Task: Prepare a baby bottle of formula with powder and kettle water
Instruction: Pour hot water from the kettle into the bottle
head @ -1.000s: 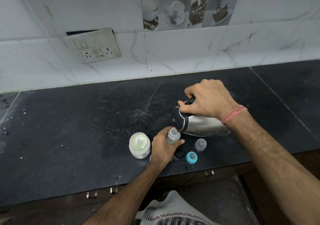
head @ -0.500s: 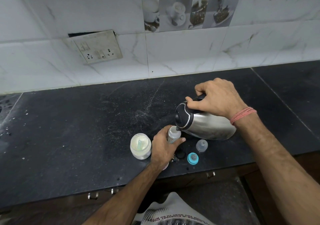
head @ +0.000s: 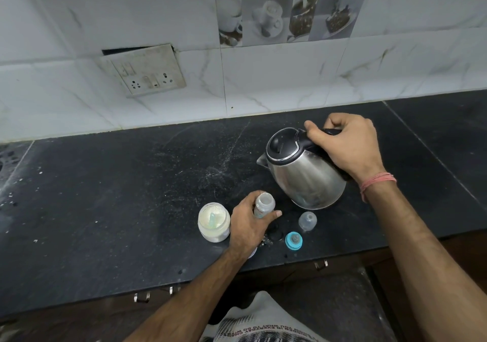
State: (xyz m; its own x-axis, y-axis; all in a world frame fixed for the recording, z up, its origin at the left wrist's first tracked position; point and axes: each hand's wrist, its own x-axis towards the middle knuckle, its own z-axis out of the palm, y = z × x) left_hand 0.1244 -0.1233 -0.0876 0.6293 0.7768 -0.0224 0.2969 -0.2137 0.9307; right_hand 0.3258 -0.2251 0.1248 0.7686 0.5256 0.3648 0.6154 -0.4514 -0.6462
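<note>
My left hand (head: 247, 225) grips the open baby bottle (head: 264, 204) upright on the counter (head: 105, 196) to steady it, while my right hand (head: 345, 146) holds the kettle (head: 303, 175) by its handle, spout toward the bottle.

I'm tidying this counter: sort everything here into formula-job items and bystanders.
Job: left hand gripping bottle; right hand holding kettle; powder jar; blue teat ring; clear cap.

Bystanders: wall socket; black ring, purpose unclear.
</note>
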